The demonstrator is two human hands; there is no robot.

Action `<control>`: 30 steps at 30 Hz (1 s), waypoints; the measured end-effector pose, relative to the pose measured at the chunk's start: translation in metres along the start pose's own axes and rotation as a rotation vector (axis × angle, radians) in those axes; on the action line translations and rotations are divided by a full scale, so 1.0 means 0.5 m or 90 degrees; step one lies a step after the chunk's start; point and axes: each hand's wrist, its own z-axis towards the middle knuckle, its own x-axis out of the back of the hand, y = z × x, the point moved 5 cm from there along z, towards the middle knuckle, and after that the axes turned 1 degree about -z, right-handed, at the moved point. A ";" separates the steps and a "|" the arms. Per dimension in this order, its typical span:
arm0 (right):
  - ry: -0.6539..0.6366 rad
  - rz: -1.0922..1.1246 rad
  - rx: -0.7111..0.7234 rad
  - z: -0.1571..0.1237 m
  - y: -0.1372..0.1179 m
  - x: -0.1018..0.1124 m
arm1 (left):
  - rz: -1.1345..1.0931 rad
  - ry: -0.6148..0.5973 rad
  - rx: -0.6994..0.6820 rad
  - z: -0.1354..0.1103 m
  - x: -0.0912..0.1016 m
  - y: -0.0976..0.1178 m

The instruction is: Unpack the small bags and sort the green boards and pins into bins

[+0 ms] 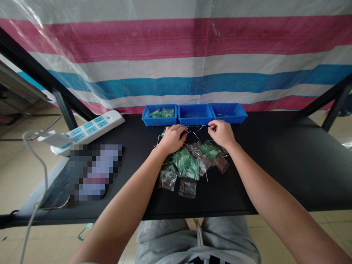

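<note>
My left hand (173, 137) rests with curled fingers on the black table (275, 161), just in front of the blue bins, pinching something small and thin that I cannot make out. My right hand (222, 132) is closed too, its fingertips pinched near a thin metal pin (200, 128) lying between the hands. Below both hands lies a heap of small clear plastic bags (189, 165), some holding green circuit boards, others dark parts. Several loose pins lie scattered around the heap.
Three blue bins stand in a row at the table's back: the left bin (159, 114) holds green boards, the middle (194, 114) and right (228, 112) look nearly bare. A white power strip (88, 130) lies at the left, a blurred flat object (95, 170) before it. A striped tarp hangs behind.
</note>
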 end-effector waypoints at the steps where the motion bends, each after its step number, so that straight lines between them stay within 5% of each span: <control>1: -0.001 -0.035 0.014 -0.001 -0.002 -0.002 | 0.005 -0.005 -0.002 0.000 -0.002 0.000; 15: -0.120 -0.115 0.062 -0.013 -0.015 -0.043 | 0.096 -0.073 0.024 -0.001 -0.017 0.001; 30: -0.115 -0.058 0.054 -0.012 -0.015 -0.066 | 0.090 -0.068 0.016 0.003 -0.024 0.007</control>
